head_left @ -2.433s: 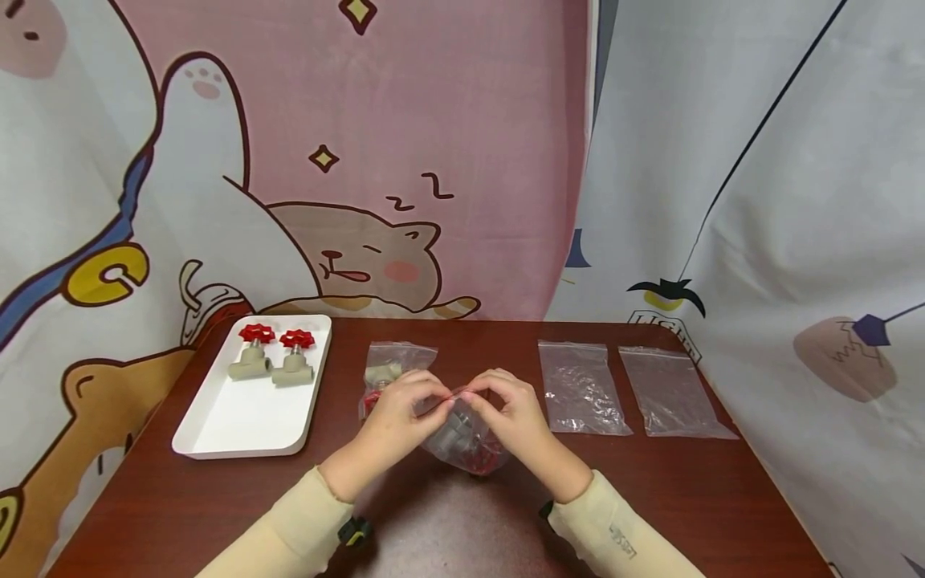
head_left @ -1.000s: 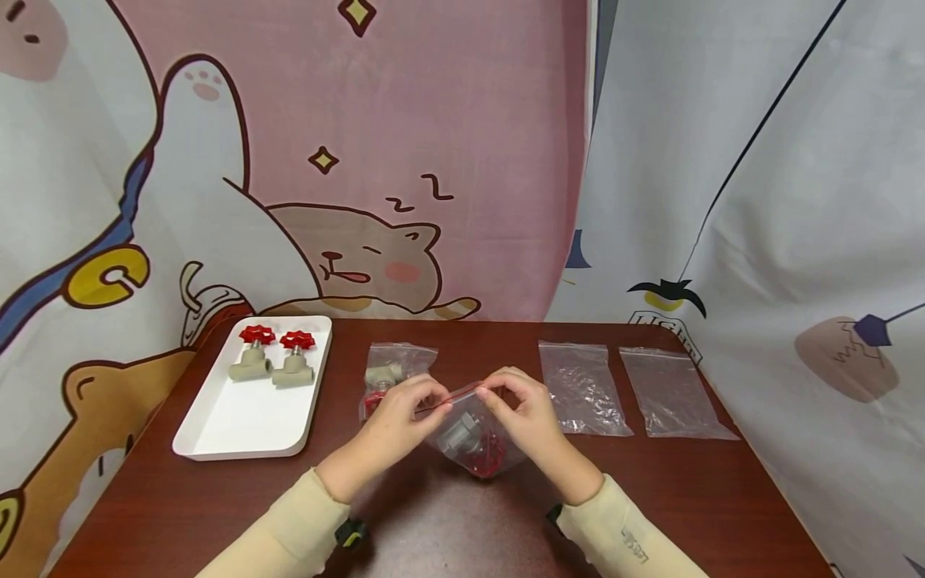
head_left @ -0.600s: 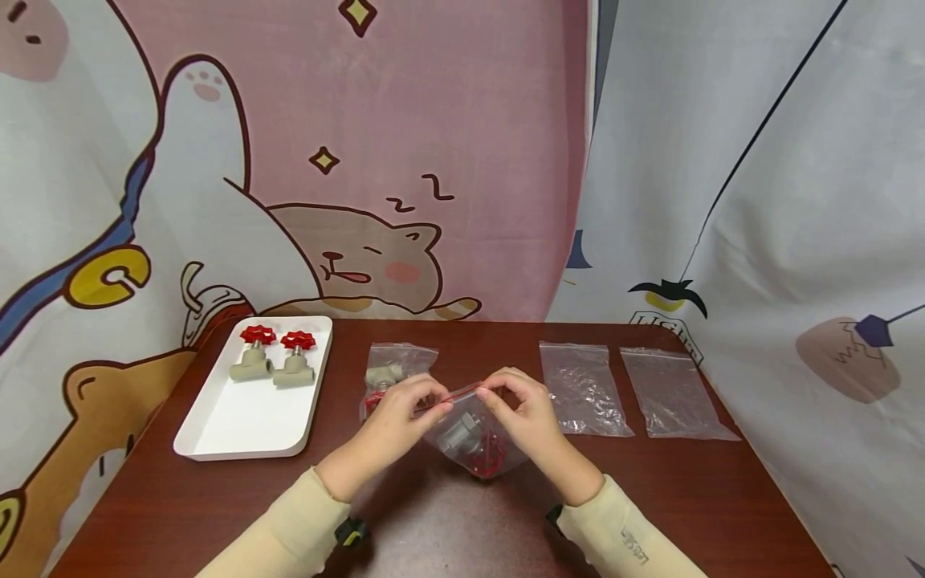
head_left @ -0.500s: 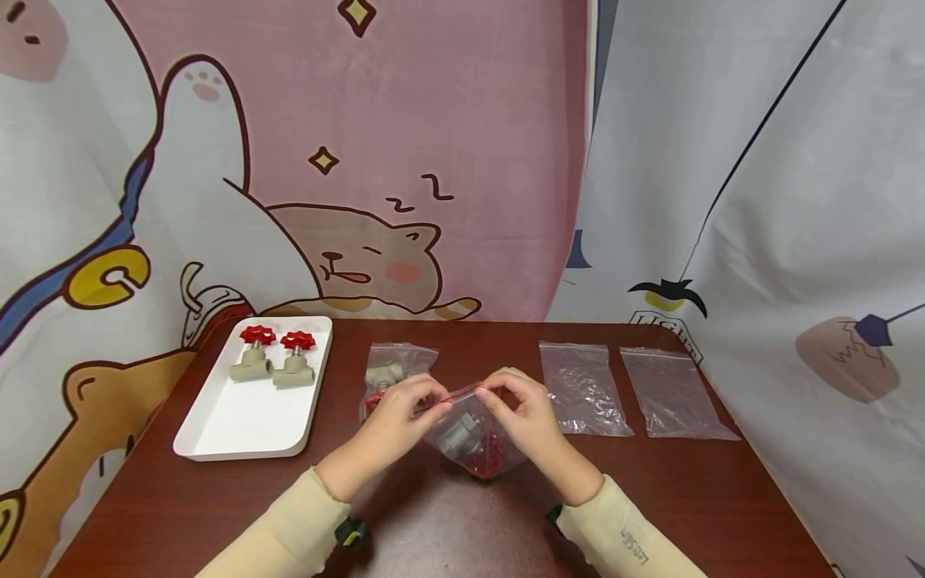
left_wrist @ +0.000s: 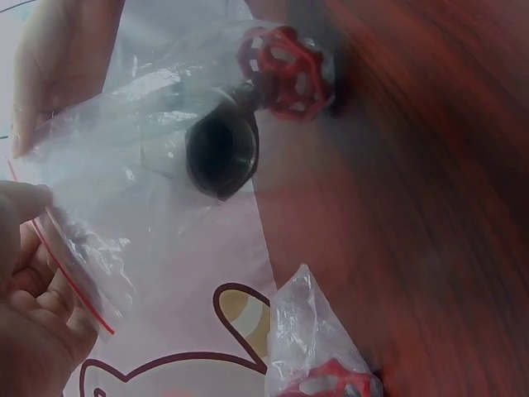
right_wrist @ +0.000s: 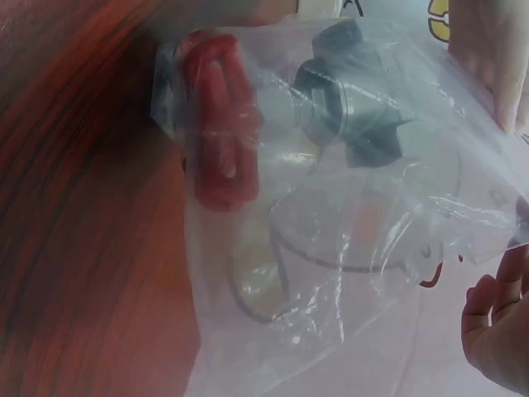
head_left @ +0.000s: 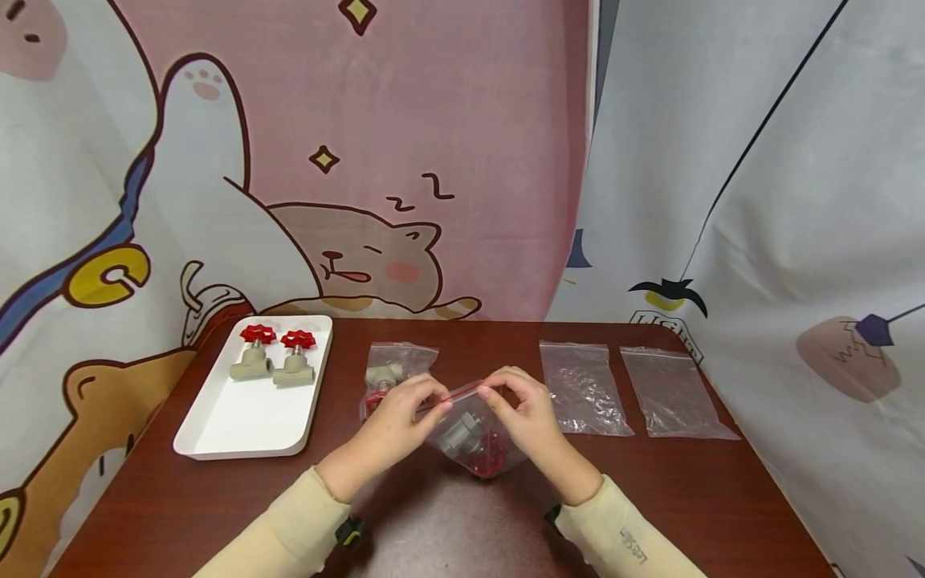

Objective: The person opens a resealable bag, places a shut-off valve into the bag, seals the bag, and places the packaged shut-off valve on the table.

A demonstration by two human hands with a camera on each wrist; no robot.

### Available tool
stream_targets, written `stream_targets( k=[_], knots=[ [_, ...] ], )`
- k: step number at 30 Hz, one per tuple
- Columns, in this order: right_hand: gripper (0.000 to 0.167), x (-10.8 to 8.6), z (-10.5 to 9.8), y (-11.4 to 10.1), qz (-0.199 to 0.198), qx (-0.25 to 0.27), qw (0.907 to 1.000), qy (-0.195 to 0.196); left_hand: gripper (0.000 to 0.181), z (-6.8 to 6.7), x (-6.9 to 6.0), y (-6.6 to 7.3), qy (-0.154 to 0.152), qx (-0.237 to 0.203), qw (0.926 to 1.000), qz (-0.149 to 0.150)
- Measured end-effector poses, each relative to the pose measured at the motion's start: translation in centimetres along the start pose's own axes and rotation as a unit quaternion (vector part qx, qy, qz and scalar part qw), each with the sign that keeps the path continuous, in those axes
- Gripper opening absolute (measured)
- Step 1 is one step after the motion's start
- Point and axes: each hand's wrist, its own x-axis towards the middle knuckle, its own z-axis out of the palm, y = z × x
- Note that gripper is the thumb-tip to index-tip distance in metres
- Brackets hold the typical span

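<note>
In the head view my left hand and right hand pinch the red-lined top edge of a clear zip bag, a short way apart. The bag hangs tilted below my fingers. Inside it lies a valve with a grey body and a red handwheel. The left wrist view shows the red zip strip running past my left fingers. Seen from the right wrist, the valve's red wheel points to the table side. Whether the zip is fully sealed cannot be made out.
Two more red-wheeled valves sit in a white tray on the left. Behind my left hand lies another bag with a valve in it. Two flat zip bags lie on the right of the brown table.
Compared with the oldest frame, my right hand has shifted slightly right, away from the left, and the bag's edge is stretched between them. In the last second hardly anything has moved.
</note>
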Motion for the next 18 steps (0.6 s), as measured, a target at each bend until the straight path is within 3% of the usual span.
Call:
stream_targets(
  k=[18],
  knots=[
    [0.009,-0.3,-0.6,1.4,0.024,0.035,0.9989,0.018,0.006,-0.2,-1.1,-1.3,0.007,0.041,0.9991,0.010]
  ],
)
